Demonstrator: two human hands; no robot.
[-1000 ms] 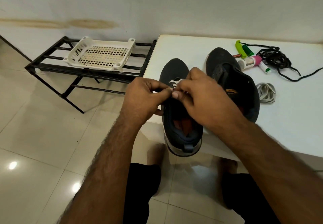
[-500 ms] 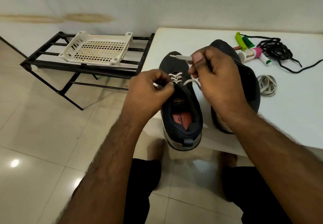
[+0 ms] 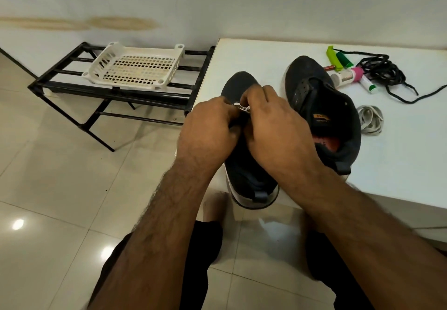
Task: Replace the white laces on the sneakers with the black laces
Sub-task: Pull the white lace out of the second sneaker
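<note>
1. a white table point(image 3: 399, 164) stands against a pale wall, over a glossy tiled floor point(image 3: 60, 176).
2. the left sneaker point(image 3: 242, 85), dark, sits at the table's near left corner, toe toward the wall, heel hanging over the near edge.
3. both hands meet over its lacing area. the left hand point(image 3: 208, 131) has its fingers curled in, and the right hand point(image 3: 273, 126) curls in against it; a small bit of white lace point(image 3: 243, 108) shows between their fingertips, pinched there. which fingers do the pinching is hidden.
4. the right sneaker point(image 3: 321, 106) lies just beside, to the right, with no lace in its eyelets and an orange insole showing.
5. a loose white lace point(image 3: 370, 120) is bundled on the table just right of that sneaker.
6. the black laces point(image 3: 382, 73) lie tangled near the far right, beside a few small tubes point(image 3: 350, 76) in green, pink and white.
7. left of the table, a black metal rack point(image 3: 116, 92) carries a white perforated tray point(image 3: 135, 68).
</note>
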